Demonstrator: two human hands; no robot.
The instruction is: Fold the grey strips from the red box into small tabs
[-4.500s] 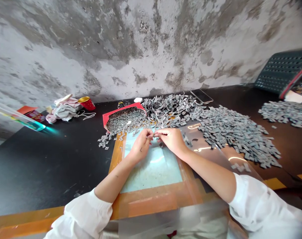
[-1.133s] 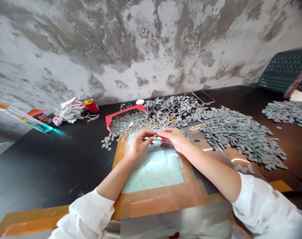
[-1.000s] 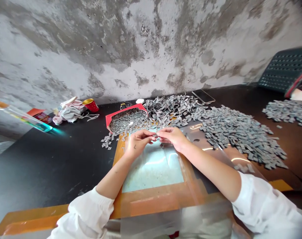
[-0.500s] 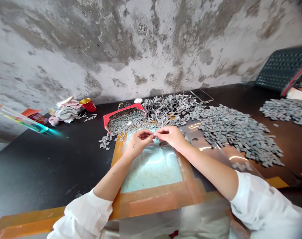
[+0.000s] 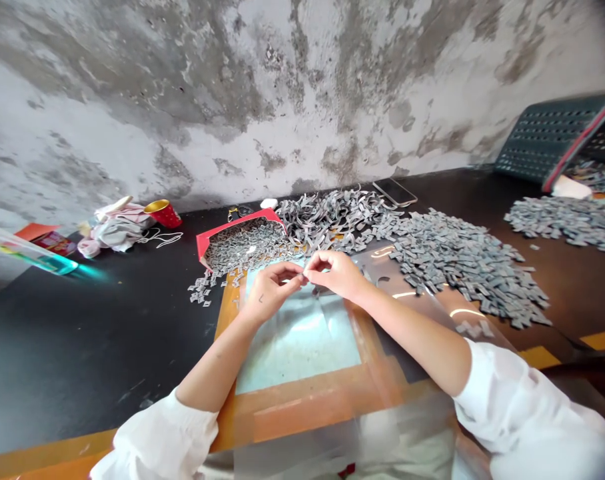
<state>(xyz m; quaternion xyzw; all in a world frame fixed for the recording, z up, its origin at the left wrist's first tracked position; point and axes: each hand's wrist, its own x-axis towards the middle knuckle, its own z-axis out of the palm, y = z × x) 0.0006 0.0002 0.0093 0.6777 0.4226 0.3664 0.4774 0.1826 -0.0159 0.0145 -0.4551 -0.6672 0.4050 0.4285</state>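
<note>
My left hand (image 5: 271, 291) and my right hand (image 5: 336, 275) meet fingertip to fingertip above a pale, taped sheet (image 5: 302, 343). Both hands are pinched around something small, mostly hidden between the fingertips. Just behind my left hand, a red-edged box (image 5: 242, 219) lies with many small grey pieces (image 5: 242, 243) inside and spilling from its front. Curved grey strips (image 5: 332, 217) are heaped behind my right hand. Flat grey pieces (image 5: 467, 257) form a large pile to its right.
A phone (image 5: 395, 192) lies near the wall. At the right, a dark perforated basket (image 5: 542, 140) stands tipped behind another grey pile (image 5: 567, 220). A red cup (image 5: 163, 213), crumpled cloth (image 5: 117, 228) and a clear tube with blue liquid (image 5: 57, 263) are at the left.
The view has shifted slightly, so the table's items appear further left. My hands remain together, with the right fingers slightly more bent around the small thing.
</note>
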